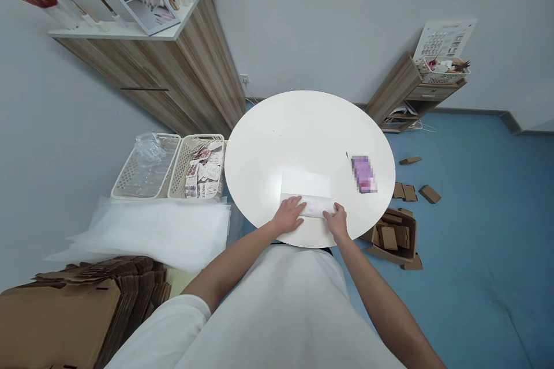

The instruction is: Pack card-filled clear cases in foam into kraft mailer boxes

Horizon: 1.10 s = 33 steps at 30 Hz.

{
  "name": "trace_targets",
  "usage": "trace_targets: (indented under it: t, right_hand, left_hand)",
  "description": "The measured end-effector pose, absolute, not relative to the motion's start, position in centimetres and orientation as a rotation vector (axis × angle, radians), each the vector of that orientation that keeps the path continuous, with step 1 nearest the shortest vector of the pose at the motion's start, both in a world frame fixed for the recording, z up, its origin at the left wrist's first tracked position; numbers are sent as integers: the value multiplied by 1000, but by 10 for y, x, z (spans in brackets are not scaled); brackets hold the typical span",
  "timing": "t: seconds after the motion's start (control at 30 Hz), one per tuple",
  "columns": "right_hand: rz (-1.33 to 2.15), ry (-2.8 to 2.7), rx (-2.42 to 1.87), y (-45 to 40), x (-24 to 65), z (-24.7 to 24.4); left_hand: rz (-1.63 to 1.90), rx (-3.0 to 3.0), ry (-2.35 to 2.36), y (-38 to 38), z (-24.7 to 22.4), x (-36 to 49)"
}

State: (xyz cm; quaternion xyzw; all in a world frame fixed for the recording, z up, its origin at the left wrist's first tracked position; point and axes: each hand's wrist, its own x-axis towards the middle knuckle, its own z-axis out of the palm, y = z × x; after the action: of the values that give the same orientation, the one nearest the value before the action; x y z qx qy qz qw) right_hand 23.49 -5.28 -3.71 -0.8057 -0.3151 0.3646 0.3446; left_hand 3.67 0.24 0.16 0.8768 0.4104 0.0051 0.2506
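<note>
A white sheet point(305, 182) lies near the front edge of the round white table point(311, 132), its near part folded or rolled into a flat strip. My left hand point(289, 215) rests on the left end of that strip with its fingers spread. At the right end, my right hand point(337, 221) grips the strip's edge between thumb and fingers. What is inside the strip, if anything, is hidden. A purple pixelated item point(364, 174) lies at the table's right side.
Left of the table are a basket of printed cards point(203, 170), a basket of clear bags point(149, 164), white sheets point(160, 230) and stacked flat cardboard point(56, 323). An open carton point(393, 236) of small boxes stands on the floor at the right.
</note>
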Motion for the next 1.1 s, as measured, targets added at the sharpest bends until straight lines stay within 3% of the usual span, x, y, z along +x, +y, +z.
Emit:
trace_targets:
  t: [0.3, 0.63, 0.9, 1.1]
  right_hand:
    - [1245, -962, -2113, -28, 238, -20]
    - [1168, -974, -2107, -20, 227, -8]
    - [1414, -1077, -1881, -16, 203, -5]
    - [1410, -1157, -1906, -16, 204, -8]
  left_hand:
    - [-102, 2401, 1049, -5, -5, 39]
    - [-112, 2378, 1005, -4, -2, 38]
    - [-9, 2310, 1045, -10, 4, 38]
    - [-54, 2437, 900, -13, 4, 36]
